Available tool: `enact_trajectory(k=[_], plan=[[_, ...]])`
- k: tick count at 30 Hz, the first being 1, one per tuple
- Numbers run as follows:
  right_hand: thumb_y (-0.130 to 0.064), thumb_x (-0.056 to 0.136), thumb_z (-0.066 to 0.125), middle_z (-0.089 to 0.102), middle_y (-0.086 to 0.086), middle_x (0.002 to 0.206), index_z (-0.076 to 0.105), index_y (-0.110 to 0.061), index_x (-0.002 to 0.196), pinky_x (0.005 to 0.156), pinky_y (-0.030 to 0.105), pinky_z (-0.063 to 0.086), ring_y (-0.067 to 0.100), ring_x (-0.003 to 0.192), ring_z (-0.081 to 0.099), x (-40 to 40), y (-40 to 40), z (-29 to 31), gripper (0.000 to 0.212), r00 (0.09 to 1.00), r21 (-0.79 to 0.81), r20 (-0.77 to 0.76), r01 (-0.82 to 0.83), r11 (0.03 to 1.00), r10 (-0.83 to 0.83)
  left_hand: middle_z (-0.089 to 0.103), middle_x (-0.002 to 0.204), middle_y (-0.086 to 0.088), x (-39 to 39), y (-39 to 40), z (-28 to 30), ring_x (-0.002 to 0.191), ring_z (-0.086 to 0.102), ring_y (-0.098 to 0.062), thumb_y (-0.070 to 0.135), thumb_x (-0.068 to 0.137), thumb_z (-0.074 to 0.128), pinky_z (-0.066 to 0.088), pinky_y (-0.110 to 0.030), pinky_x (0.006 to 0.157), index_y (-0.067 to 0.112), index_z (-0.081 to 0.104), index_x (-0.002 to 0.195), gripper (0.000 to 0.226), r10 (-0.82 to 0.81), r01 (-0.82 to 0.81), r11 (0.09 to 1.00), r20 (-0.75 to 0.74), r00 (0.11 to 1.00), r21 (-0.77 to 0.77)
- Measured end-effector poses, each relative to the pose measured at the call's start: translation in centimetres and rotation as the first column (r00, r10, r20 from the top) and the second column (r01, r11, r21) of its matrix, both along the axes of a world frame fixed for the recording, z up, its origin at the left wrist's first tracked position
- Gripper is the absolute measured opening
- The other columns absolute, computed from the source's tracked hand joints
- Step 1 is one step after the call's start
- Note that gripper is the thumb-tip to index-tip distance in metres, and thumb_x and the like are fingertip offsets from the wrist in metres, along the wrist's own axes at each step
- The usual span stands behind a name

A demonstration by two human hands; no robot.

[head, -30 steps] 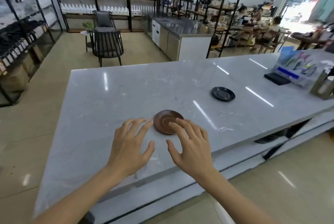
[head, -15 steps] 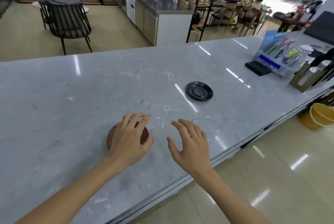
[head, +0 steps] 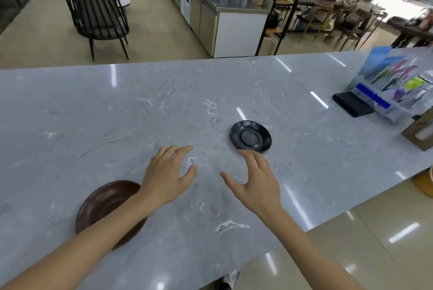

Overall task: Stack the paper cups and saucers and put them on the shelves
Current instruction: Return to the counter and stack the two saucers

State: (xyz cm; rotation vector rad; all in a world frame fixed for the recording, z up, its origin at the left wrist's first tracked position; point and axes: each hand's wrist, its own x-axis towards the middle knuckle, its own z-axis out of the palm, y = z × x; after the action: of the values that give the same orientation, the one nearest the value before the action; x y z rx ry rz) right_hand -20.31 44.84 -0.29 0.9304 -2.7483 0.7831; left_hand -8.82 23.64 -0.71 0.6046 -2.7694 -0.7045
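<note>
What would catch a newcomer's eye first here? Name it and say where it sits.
Two bare hands spread over the grey marble counter: the left hand and the right hand, both open and holding nothing. Just past the right hand's fingertips lies a black saucer, while a brown saucer sits near the left, partly under the left forearm. At the far right stands a clear display stand with colourful contents.

Brown saucer (head: 106,205), black saucer (head: 250,136), apart
</note>
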Motion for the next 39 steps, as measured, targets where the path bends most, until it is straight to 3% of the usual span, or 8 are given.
enact_trajectory(k=[8,12,18,20,24,29,32,39], plan=[[-0.077,0.077,0.060,0.049,-0.011,0.137,0.044,-0.039,0.135,0.071,0.030,0.048,0.016,0.117,0.058,-14.3,2.1,-0.4,0.071,0.982,0.071,0.177,-0.080,0.994,0.066,0.062,0.133,0.006,-10.4,2.8,-0.6,0.131,0.051,-0.023,0.047,0.096,0.058,0.047,-0.042,0.107,0.029,0.051,0.145,0.053,0.129,-0.143,0.980,0.113,0.985,0.134],[-0.082,0.070,0.060,0.046,-0.008,0.140,0.038,-0.042,0.138,0.075,0.030,0.043,0.018,0.119,0.058,-19.8,2.6,-1.1,0.082,0.953,0.116,0.299,-0.094,0.989,0.055,0.060,0.135,0.004,-14.8,4.0,-1.6,0.129,0.056,-0.020,0.046,0.093,0.065,0.048,-0.039,0.106,0.027,0.047,0.146,0.059,0.153,-0.187,0.959,0.167,0.974,0.214],[-0.086,0.062,0.065,0.039,0.005,0.145,0.023,-0.036,0.150,0.091,0.045,0.053,0.028,0.124,0.057,-25.6,1.9,-2.5,0.110,0.889,0.217,0.455,-0.169,0.961,0.053,0.052,0.144,-0.007,-21.0,4.3,-2.6,0.119,0.061,-0.023,0.043,0.084,0.079,0.048,-0.032,0.100,0.022,0.037,0.153,0.083,0.155,-0.249,0.880,0.251,0.956,0.405],[-0.085,0.060,0.069,0.039,0.008,0.145,0.021,-0.034,0.152,0.090,0.044,0.051,0.030,0.121,0.059,-26.9,1.4,-3.0,0.115,0.859,0.248,0.510,-0.199,0.948,0.047,0.050,0.147,-0.009,-22.5,4.0,-2.7,0.123,0.060,-0.023,0.043,0.079,0.083,0.046,-0.029,0.097,0.020,0.034,0.156,0.094,0.129,-0.255,0.866,0.300,0.945,0.431],[-0.083,0.056,0.073,0.040,0.007,0.145,0.017,-0.037,0.152,0.088,0.042,0.050,0.031,0.120,0.060,-28.6,0.6,-3.9,0.120,0.816,0.265,0.574,-0.267,0.927,0.070,0.058,0.143,-0.006,-24.2,3.9,-2.9,0.126,0.061,-0.026,0.041,0.069,0.089,0.051,-0.044,0.107,0.018,0.031,0.156,0.108,0.056,-0.236,0.858,0.373,0.926,0.456],[-0.078,0.050,0.077,0.045,0.006,0.137,0.023,-0.037,0.149,0.086,0.038,0.049,0.026,0.108,0.059,-29.2,-0.2,-4.9,0.120,0.776,0.228,0.618,-0.330,0.916,0.126,0.061,0.131,0.003,-25.5,4.0,-3.2,0.117,0.062,-0.018,0.037,0.061,0.094,0.054,-0.038,0.100,0.027,0.045,0.143,0.096,0.026,-0.188,0.889,0.364,0.931,0.418],[-0.073,0.049,0.081,0.048,0.004,0.127,0.031,-0.036,0.143,0.078,0.032,0.046,0.018,0.092,0.051,-29.1,-0.6,-5.4,0.112,0.782,0.207,0.600,-0.352,0.913,0.166,0.059,0.133,0.000,-26.0,3.9,-3.3,0.120,0.060,-0.021,0.033,0.061,0.095,0.053,-0.037,0.100,0.027,0.045,0.144,0.097,0.018,-0.179,0.897,0.371,0.929,0.404],[-0.068,0.044,0.084,0.047,-0.002,0.116,0.032,-0.039,0.135,0.071,0.028,0.045,0.014,0.085,0.054,-29.0,-0.8,-5.4,0.109,0.758,0.149,0.615,-0.381,0.913,0.215,0.056,0.137,-0.003,-25.3,4.1,-3.7,0.124,0.058,-0.021,0.025,0.060,0.096,0.051,-0.042,0.106,0.028,0.043,0.144,0.100,0.030,-0.179,0.876,0.318,0.947,0.448]])
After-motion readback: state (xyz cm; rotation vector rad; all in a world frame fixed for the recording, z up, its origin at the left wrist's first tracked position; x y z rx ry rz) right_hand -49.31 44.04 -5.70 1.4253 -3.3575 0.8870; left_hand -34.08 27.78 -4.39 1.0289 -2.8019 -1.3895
